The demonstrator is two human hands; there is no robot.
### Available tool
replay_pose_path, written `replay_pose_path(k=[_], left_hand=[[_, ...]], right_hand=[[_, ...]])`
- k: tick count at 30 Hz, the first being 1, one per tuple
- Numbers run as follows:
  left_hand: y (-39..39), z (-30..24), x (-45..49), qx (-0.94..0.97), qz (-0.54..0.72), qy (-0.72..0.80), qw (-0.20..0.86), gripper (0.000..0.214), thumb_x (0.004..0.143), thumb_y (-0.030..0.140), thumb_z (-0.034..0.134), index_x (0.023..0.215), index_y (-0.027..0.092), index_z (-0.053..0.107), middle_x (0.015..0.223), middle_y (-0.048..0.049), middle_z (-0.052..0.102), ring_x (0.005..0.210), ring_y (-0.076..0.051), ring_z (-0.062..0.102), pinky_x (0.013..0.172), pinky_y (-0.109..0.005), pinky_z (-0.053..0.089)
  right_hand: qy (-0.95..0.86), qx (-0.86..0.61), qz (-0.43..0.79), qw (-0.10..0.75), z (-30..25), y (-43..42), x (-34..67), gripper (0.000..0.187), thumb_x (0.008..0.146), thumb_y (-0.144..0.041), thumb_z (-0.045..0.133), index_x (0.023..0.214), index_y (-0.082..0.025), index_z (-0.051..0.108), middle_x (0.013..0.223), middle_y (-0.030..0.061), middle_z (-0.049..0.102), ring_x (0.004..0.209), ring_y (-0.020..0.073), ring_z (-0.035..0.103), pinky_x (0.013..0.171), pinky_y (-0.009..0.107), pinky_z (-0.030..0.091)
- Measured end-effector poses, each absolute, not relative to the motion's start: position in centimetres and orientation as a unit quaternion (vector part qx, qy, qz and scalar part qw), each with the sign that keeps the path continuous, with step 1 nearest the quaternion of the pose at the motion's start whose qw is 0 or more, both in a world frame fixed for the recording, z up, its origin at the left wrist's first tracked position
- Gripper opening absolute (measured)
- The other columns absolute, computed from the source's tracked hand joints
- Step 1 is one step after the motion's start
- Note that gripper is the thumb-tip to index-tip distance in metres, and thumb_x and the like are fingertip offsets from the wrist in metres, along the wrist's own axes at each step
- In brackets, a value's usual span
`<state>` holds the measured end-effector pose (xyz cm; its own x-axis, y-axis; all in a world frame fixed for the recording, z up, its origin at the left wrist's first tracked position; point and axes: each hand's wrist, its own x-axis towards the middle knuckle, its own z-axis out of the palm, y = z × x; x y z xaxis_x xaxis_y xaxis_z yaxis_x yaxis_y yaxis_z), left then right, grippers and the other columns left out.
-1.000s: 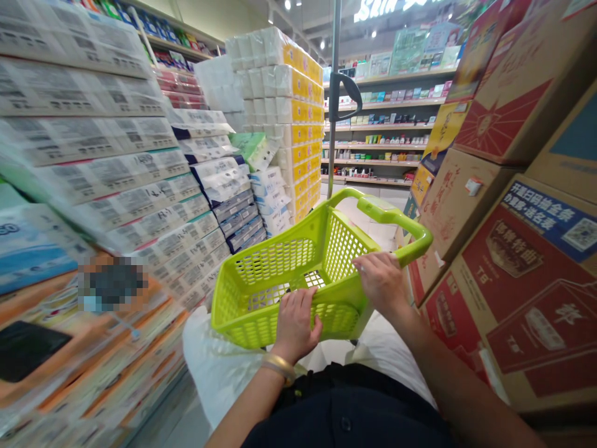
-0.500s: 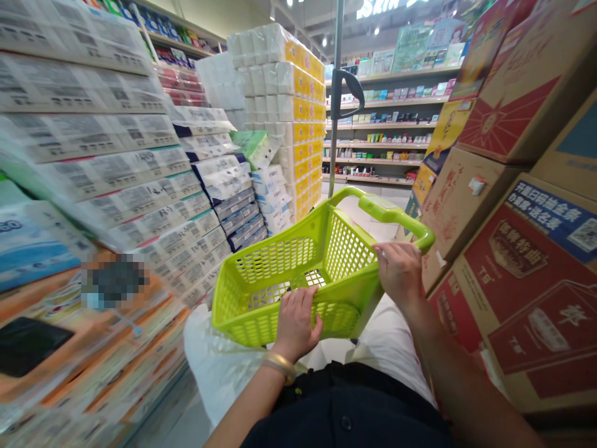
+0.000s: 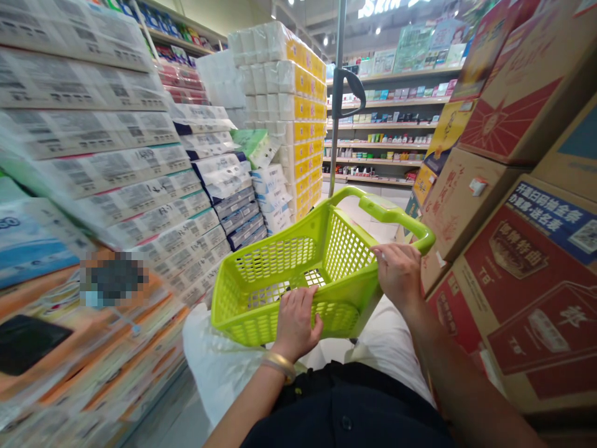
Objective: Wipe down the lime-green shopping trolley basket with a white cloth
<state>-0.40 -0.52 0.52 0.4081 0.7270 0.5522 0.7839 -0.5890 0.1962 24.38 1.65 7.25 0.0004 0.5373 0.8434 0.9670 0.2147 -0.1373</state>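
A lime-green plastic shopping basket [image 3: 261,274] tilts in front of my waist, its open top turned toward me and its inside bare. My left hand [image 3: 296,323] grips the near rim, fingers curled over the edge, a gold bangle on the wrist. My right hand [image 3: 398,274] is closed on the right end of the basket's green handle [image 3: 387,214], next to the cardboard boxes.
Stacks of packaged tissue [image 3: 116,174] fill the left side. White and yellow paper-roll packs [image 3: 284,106] tower behind. Red and brown cardboard boxes [image 3: 513,249] are stacked close on the right. A metal pole [image 3: 336,93] and product shelves [image 3: 387,137] lie ahead down the narrow aisle.
My right hand moved from the basket's right rim up and right to the handle end. The left hand and the basket have stayed nearly still.
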Motion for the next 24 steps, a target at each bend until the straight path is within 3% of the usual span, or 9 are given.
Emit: replay_pose_path(k=[5,13,19,24], left_hand=[[-0.5,0.7,-0.5,-0.839,-0.300,-0.451,0.041,0.055,0.075,0.019,0.055,0.130,0.017,0.046,0.111,-0.0098,0.061,0.103,-0.027,0.054,0.098,-0.042,0.037],[-0.6,0.7,-0.4,-0.837,-0.301,-0.455,0.033,0.056,0.075,0.019,0.054,0.131,0.018,0.046,0.110,-0.0097,0.062,0.103,-0.028,0.055,0.099,-0.044,0.037],[-0.6,0.7,-0.5,-0.839,-0.302,-0.452,0.033,0.056,0.075,0.019,0.055,0.130,0.017,0.045,0.111,-0.0100,0.061,0.104,-0.027,0.054,0.099,-0.043,0.037],[-0.5,0.7,-0.5,-0.842,-0.298,-0.448,0.038,0.057,0.075,0.019,0.055,0.131,0.016,0.045,0.111,-0.0101,0.061,0.103,-0.027,0.054,0.099,-0.043,0.036]], right_hand=[[-0.730,-0.512,-0.220,0.395,6.2,0.7,21.5,0.018,0.096,-0.021,0.053,0.090,-0.024,0.070,0.089,0.0006,0.075,0.089,0.0192,0.060,0.092,0.033,0.033],[-0.644,-0.580,-0.259,0.427,7.6,2.0,25.9,0.024,0.097,-0.026,0.049,0.086,-0.020,0.071,0.085,0.0051,0.074,0.085,0.0217,0.060,0.086,0.037,0.032],[-0.713,-0.533,-0.234,0.390,6.8,0.9,23.2,0.019,0.096,-0.022,0.052,0.091,-0.024,0.070,0.089,0.0016,0.075,0.091,0.0210,0.060,0.094,0.036,0.033],[-0.668,-0.564,-0.253,0.415,7.5,1.9,25.9,0.024,0.097,-0.025,0.049,0.088,-0.021,0.071,0.086,0.0045,0.074,0.086,0.0218,0.060,0.088,0.036,0.034]])
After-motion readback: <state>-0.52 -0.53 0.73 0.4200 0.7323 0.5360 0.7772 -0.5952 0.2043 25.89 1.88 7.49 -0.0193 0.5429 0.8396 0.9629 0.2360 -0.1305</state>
